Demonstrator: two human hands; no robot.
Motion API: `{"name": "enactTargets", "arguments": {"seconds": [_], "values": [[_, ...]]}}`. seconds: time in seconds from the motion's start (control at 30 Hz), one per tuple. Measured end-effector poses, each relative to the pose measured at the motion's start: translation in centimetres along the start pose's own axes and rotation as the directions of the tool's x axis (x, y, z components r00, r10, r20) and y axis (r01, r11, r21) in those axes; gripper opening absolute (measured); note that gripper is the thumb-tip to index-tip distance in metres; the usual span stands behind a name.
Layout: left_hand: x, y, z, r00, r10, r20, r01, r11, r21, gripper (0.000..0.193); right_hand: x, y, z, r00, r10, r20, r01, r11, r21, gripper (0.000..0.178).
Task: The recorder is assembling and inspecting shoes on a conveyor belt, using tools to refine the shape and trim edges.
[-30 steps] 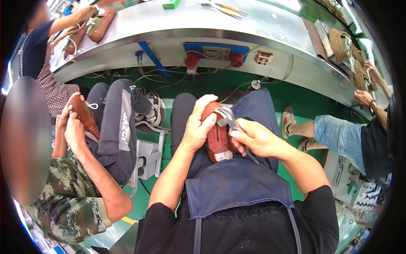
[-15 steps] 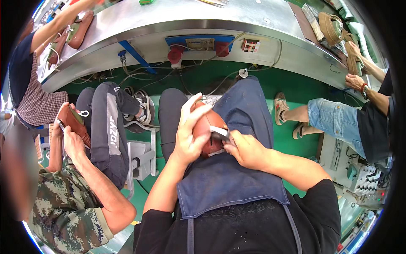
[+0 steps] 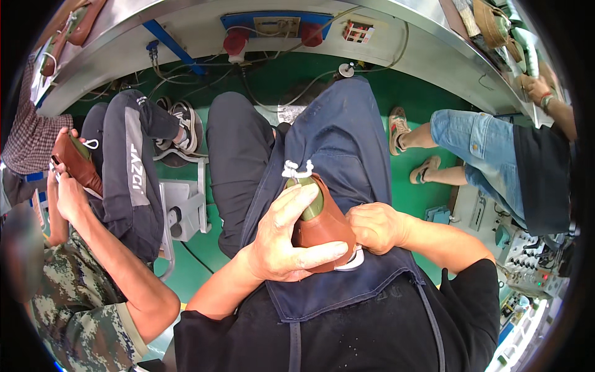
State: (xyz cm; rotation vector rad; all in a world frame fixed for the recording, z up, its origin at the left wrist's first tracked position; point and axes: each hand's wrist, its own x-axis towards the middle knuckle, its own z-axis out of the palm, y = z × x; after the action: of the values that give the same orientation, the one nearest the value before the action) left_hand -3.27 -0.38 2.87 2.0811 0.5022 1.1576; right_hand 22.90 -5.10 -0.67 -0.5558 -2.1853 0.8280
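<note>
A brown leather shoe (image 3: 326, 230) on a green last (image 3: 314, 201) rests over my lap. My left hand (image 3: 288, 239) is closed around the shoe's left side, with the thumb across the lower end and the fingers on the last. A white loop-like piece (image 3: 299, 168) sticks up at the last's far end. My right hand (image 3: 375, 226) is curled into a fist against the shoe's right side; whatever its fingers hold is hidden. Below that fist, a curved white edge (image 3: 352, 260) shows under the shoe; I cannot tell what it belongs to.
On my left, a co-worker in a camouflage shirt (image 3: 80, 322) holds another brown shoe (image 3: 77, 162). A person in denim shorts (image 3: 474, 139) stands at the right beside a control panel (image 3: 530, 263). The metal workbench (image 3: 158, 28) crosses ahead, with cables and a blue strut (image 3: 173, 46) beneath.
The shoe has been turned, so the green last and white piece now show. It sits lower in view. The dark-handled tool seen in my right hand is now hidden. My view has shifted too.
</note>
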Motion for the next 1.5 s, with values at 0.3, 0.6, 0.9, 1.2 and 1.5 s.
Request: {"name": "enactTargets", "arguments": {"seconds": [0.3, 0.6, 0.9, 1.2, 1.5], "values": [[0.5, -1.7, 0.9, 0.992, 0.013, -0.125, -0.014, 1.000, -0.001, 0.056, 0.4, -0.4, -0.3, 0.990, 0.134, 0.041, -0.132, 0.991, -0.037, 0.037], [2.1, -4.9, 0.0, 0.979, -0.132, -0.158, 0.123, 0.990, -0.062, 0.062, 2.8, 2.0, -0.3, 0.967, 0.242, -0.082, -0.252, 0.956, -0.149, 0.041], [0.9, -1.9, 2.3, 0.992, -0.007, -0.122, 0.007, 1.000, -0.002, 0.052, -0.5, 1.9, -0.4, 0.997, -0.025, -0.068, 0.016, 0.992, -0.129, 0.025], [0.0, -1.0, 4.0, 0.988, 0.119, -0.095, -0.123, 0.992, -0.034, 0.043, -2.8, 1.6, 0.2, 0.997, -0.055, -0.046, 0.049, 0.991, -0.122, 0.029], [1.3, -1.8, 2.9, 0.994, 0.070, -0.084, -0.073, 0.997, -0.037, 0.047, -2.2, 1.6, 0.0, 0.999, 0.032, -0.036, -0.036, 0.992, -0.123, 0.030]]}}
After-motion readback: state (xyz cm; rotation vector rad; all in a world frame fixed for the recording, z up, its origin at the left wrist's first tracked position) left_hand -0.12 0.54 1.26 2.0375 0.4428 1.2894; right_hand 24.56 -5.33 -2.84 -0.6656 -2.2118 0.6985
